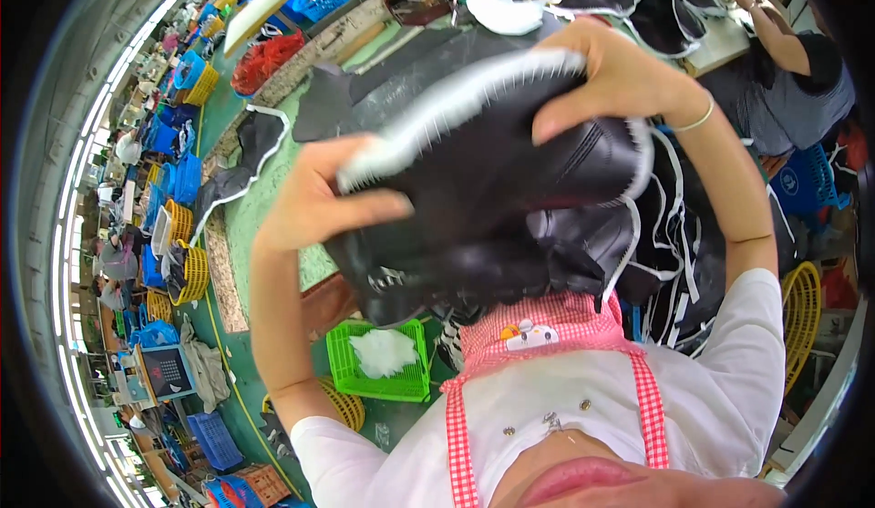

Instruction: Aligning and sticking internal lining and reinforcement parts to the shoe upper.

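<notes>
Both hands hold up a black leather-like sewn piece in front of my chest. Along its upper rim runs a thick white band with zigzag stitches. My left hand grips the left end of that rim, thumb on the near face and fingers behind. At the right end my right hand pinches the rim the same way. The lower part of the piece hangs in folds over my pink checked apron. Part of it is blurred.
More black pieces with white edging lie heaped at my right. A green basket with white material stands at lower left. Flat black sheets lie on the worktable. Another person works at far right.
</notes>
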Demonstrator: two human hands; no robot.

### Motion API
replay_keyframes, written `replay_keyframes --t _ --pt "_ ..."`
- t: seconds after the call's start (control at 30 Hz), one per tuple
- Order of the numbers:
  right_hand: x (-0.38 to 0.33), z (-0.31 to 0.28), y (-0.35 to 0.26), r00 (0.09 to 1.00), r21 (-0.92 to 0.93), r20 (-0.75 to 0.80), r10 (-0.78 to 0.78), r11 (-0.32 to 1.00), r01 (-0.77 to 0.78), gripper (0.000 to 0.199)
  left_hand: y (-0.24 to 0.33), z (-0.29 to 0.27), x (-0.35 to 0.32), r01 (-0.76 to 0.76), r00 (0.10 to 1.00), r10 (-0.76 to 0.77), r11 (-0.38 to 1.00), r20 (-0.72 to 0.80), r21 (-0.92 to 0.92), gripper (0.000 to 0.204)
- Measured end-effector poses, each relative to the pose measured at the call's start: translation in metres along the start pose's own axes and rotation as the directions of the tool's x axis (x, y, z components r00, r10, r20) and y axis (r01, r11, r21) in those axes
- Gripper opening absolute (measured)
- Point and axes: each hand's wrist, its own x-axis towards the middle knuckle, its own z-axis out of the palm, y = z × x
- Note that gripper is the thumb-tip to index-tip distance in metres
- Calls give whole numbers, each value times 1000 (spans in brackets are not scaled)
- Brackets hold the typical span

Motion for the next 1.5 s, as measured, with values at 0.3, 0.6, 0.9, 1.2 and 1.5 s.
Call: replay_keyframes --t 0.3,0.6,0.9,1.2,1.5 --pt "-71 32 153 681 401 192 706 577 -711 47 -112 114 1 316 938 -309 949 156 -23 32" --pt "-181 102 143 681 573 33 732 544 -612 58 -89 116 38 43 998 -57 956 40 291 68" --pt "-139 104 103 787 683 -303 537 698 -213 30 -37 141 159 -454 798 225 835 560 311 61" --pt "-130 172 98 689 995 17 725 57 -86 39 -51 142 161 -385 920 313 837 238 389 33" --pt "-171 189 88 664 697 -587 462 706 125 25 -92 118 165 -100 976 156 940 -151 326 32"
